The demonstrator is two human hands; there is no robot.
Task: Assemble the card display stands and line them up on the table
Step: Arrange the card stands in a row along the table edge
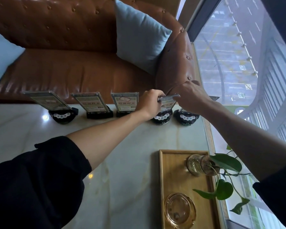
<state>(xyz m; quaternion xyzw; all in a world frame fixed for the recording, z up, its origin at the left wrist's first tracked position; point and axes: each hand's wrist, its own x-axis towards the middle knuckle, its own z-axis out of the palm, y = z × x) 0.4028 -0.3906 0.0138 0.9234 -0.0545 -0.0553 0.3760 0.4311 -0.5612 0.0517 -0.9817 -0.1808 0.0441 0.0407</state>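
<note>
I've got both hands on the fourth card panel (pixel 168 100), counting from the far-left stand (pixel 56 106). L hand (pixel 149 103) pinches its left top corner, fingers curled round the edge; R hand (pixel 191 99) grips the right end, fingers curled over the top. The panel's long top edge runs left-right between my hands, roughly parallel to the row, and its face tilts back like the others.

Directly below the panel sits its round black base (pixel 162 117), on the marble table (pixel 122 162). I can't tell whether the panel's bottom edge is already in the base slot; my L wrist hides the joint. So the move, as I read it, is straight down along the panel's short axis, keeping it square to the slot.

Just right of that base is a fifth base (pixel 186 117); what stands in it is mostly hidden behind my R hand. The second stand (pixel 94 105) and third stand (pixel 125 104) look assembled.

Neither hand is clearly nearer; both sit right at the panel ends. The wooden tray (pixel 175 176) lies well nearer to me than the base.
</note>
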